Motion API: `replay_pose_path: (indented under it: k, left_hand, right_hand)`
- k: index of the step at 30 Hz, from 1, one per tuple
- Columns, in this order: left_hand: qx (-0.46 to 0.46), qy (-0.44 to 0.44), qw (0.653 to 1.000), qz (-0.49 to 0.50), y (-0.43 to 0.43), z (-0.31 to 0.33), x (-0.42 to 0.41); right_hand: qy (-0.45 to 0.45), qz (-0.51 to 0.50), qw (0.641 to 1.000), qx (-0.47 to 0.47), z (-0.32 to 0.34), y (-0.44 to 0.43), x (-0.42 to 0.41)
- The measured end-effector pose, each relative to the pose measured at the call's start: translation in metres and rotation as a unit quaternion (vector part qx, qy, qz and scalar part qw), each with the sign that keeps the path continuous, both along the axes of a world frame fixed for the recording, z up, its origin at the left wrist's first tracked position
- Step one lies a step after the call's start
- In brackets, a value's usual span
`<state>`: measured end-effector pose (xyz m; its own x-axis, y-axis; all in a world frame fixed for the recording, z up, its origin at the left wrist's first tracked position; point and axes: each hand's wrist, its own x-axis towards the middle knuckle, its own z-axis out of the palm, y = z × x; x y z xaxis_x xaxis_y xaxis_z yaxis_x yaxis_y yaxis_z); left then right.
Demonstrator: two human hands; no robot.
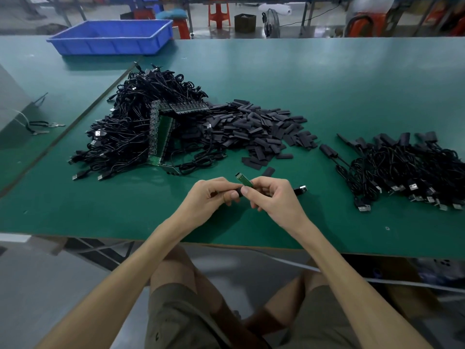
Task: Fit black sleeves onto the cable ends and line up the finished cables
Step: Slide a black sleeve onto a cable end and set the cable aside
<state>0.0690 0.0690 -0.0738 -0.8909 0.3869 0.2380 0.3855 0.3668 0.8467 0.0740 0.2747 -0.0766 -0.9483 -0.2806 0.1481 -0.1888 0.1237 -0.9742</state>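
Observation:
My left hand [214,195] and my right hand [269,197] meet over the green table [352,235] near its front edge. Between them is a cable end with a small green circuit board [243,179] sticking up. My left fingers grip a black sleeve [239,192] at that end, and my right thumb and fingers pinch the board. The cable's USB plug [300,190] lies just right of my right hand. A pile of loose black sleeves [264,129] lies behind. Finished cables [407,167] lie at the right.
A big heap of unsleeved black cables [141,127] with green board strips [161,137] sits at the left centre. A blue bin [113,39] stands at the far left. A grey box and keys [42,127] are at the left edge. Stools and a fan stand beyond the table.

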Motion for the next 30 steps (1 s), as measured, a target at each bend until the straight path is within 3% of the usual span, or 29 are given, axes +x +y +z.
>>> replay_pose_path:
  k: [30]
  left_hand:
    - [0.029,-0.01,0.999,0.007,-0.001,0.0005,0.0001]
  right_hand:
    - [-0.002,0.011,1.0,-0.006,-0.0016,0.0026,-0.0014]
